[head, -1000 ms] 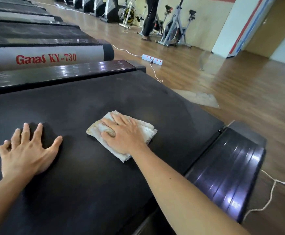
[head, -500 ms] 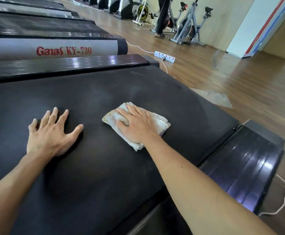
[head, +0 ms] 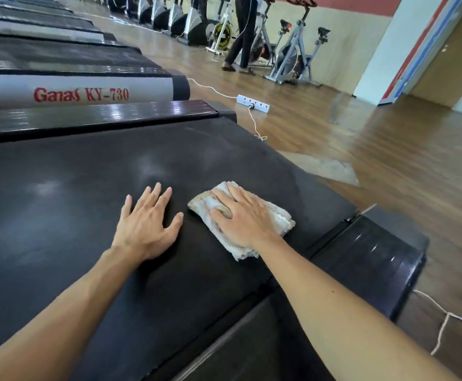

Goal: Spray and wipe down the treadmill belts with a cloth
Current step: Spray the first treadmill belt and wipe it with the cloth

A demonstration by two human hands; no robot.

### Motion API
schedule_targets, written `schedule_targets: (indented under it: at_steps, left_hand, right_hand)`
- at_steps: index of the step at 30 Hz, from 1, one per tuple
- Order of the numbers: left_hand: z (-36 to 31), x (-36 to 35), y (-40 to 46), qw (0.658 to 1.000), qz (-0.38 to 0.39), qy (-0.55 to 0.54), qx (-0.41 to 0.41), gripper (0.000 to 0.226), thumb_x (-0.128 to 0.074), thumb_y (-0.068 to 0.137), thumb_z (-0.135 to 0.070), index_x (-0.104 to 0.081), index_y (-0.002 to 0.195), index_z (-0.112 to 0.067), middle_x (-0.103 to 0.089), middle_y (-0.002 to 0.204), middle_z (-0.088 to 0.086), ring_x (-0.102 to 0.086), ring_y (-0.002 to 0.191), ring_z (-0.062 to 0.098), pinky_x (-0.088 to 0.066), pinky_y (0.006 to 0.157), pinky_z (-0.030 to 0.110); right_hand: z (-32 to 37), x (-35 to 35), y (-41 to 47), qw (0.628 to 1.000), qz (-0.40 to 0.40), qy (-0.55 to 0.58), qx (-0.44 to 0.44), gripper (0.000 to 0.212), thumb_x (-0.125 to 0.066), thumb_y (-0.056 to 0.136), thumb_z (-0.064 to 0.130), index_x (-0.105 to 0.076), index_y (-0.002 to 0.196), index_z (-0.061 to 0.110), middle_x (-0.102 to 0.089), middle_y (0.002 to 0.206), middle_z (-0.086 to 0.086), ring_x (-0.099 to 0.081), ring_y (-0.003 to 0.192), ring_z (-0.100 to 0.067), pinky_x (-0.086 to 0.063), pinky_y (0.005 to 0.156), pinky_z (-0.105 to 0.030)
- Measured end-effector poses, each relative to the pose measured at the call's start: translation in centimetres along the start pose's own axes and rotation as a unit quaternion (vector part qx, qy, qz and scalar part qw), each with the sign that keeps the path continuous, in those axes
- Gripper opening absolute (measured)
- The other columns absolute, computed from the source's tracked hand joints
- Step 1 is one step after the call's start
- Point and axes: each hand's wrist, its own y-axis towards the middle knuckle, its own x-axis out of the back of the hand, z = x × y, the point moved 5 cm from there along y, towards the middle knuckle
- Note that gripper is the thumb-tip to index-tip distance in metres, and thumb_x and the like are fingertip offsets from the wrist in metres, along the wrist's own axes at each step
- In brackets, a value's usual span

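Right hand [head: 245, 220] flat on folded cloth [head: 276, 218], pressing it to treadmill belt [head: 73, 188]. Left hand [head: 147, 221] spread just left, holding nothing. Cloth's long axis near-to-far; dull, perhaps unwiped, belt far-left.

I can read only one text. On the grey side rail [head: 76, 92] of the neighbouring treadmill, just beyond the black belt [head: 87, 188], there are red letters that look like "Ganas KY-730"; the first word is in a stylised type, so I am not fully sure of its last letters. The white power strip [head: 253, 102] on the floor, beyond the far end of that rail, has small red marks, but they are too small for me to read.
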Motion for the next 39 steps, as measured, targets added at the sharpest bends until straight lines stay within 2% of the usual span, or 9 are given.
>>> schedule_targets:
  at_steps: [7, 12, 16, 19, 22, 28, 31, 35, 39]
  left_hand:
    - [-8.4, -3.5, 4.4, 0.999, 0.006, -0.029, -0.027, 0.072, -0.033, 0.101, -0.058, -0.017, 0.163, -0.024, -0.007, 0.171, -0.002, -0.001, 0.157, 0.015, 0.003, 0.127, 0.046]
    - [-8.6, -5.1, 4.8, 0.999, 0.019, 0.036, -0.032, 0.074, -0.024, 0.099, -0.066, -0.014, 0.163, -0.030, -0.003, 0.171, -0.007, 0.003, 0.157, 0.009, 0.004, 0.126, 0.043]
    - [-8.7, -5.1, 4.8, 0.998, 0.018, 0.053, -0.031, 0.074, -0.023, 0.098, -0.066, -0.011, 0.163, -0.032, -0.001, 0.171, -0.007, 0.004, 0.156, 0.009, 0.002, 0.126, 0.042]
    - [-8.5, -5.3, 5.0, 0.996, 0.026, 0.072, -0.034, 0.078, -0.009, 0.094, -0.071, -0.007, 0.162, -0.035, 0.002, 0.171, -0.008, 0.006, 0.156, 0.008, 0.001, 0.126, 0.042]
    - [-8.5, -5.3, 5.1, 0.997, 0.023, 0.068, -0.037, 0.091, 0.004, 0.080, -0.074, -0.006, 0.162, -0.037, 0.002, 0.170, -0.009, 0.006, 0.156, 0.007, 0.000, 0.126, 0.042]
    - [-8.5, -5.5, 5.1, 0.996, 0.022, 0.075, -0.034, 0.077, -0.008, 0.094, -0.070, -0.006, 0.162, -0.036, 0.003, 0.170, -0.008, 0.007, 0.156, 0.008, 0.000, 0.125, 0.042]
    - [-8.6, -5.3, 5.1, 0.995, 0.028, 0.089, -0.031, 0.074, -0.017, 0.097, -0.068, -0.005, 0.162, -0.036, 0.004, 0.170, -0.009, 0.007, 0.156, 0.007, 0.000, 0.125, 0.042]
    - [-8.4, -5.4, 5.1, 0.996, 0.025, 0.082, -0.035, 0.081, -0.002, 0.089, -0.072, -0.006, 0.162, -0.037, 0.003, 0.171, -0.008, 0.007, 0.156, 0.007, 0.000, 0.124, 0.042]
    - [-8.4, -5.4, 5.2, 0.995, 0.031, 0.087, -0.037, 0.078, -0.004, 0.092, -0.071, -0.004, 0.162, -0.036, 0.004, 0.170, -0.008, 0.008, 0.156, 0.008, -0.001, 0.124, 0.042]
  right_hand:
    - [-14.5, 3.4, -1.9, 0.994, -0.030, -0.034, -0.096, 0.051, -0.036, 0.099, 0.051, -0.040, 0.149, 0.042, -0.030, 0.163, 0.012, -0.024, 0.151, -0.012, -0.021, 0.124, -0.039]
    - [-16.3, 3.3, 0.0, 0.989, -0.055, -0.044, -0.131, 0.055, -0.031, 0.090, 0.059, -0.046, 0.141, 0.045, -0.041, 0.150, 0.014, -0.036, 0.142, -0.016, -0.029, 0.119, -0.042]
    - [-17.5, 3.4, 1.7, 0.973, -0.051, -0.052, -0.221, 0.066, -0.025, 0.090, 0.061, -0.038, 0.153, 0.044, -0.028, 0.166, 0.007, -0.022, 0.153, -0.019, -0.019, 0.124, -0.048]
    - [-15.6, 4.0, 1.5, 0.985, -0.047, -0.062, -0.152, 0.053, -0.031, 0.096, 0.053, -0.045, 0.146, 0.042, -0.037, 0.155, 0.007, -0.033, 0.146, -0.022, -0.026, 0.119, -0.045]
    - [-14.4, 3.9, -1.3, 0.999, 0.018, -0.041, -0.027, 0.056, -0.034, 0.101, 0.056, -0.033, 0.155, 0.044, -0.022, 0.167, 0.012, -0.019, 0.154, -0.015, -0.017, 0.125, -0.039]
    - [-20.0, 4.9, 1.5, 0.968, 0.002, -0.070, -0.242, 0.061, -0.021, 0.093, 0.058, -0.034, 0.152, 0.045, -0.023, 0.167, 0.005, -0.019, 0.154, -0.023, -0.017, 0.121, -0.051]
    - [-17.5, 4.4, 3.7, 0.980, 0.000, -0.074, -0.185, 0.060, -0.022, 0.093, 0.054, -0.040, 0.148, 0.041, -0.032, 0.161, 0.004, -0.024, 0.152, -0.025, -0.022, 0.121, -0.049]
    - [-13.5, 3.8, -0.3, 0.996, 0.072, -0.048, -0.025, 0.061, -0.031, 0.100, 0.058, -0.025, 0.160, 0.045, -0.012, 0.172, 0.011, -0.010, 0.157, -0.017, -0.013, 0.127, -0.044]
    - [-19.1, 5.1, -1.1, 0.984, 0.067, -0.071, -0.149, 0.066, -0.026, 0.095, 0.063, -0.021, 0.159, 0.048, -0.006, 0.173, 0.011, -0.010, 0.158, -0.018, -0.015, 0.125, -0.051]
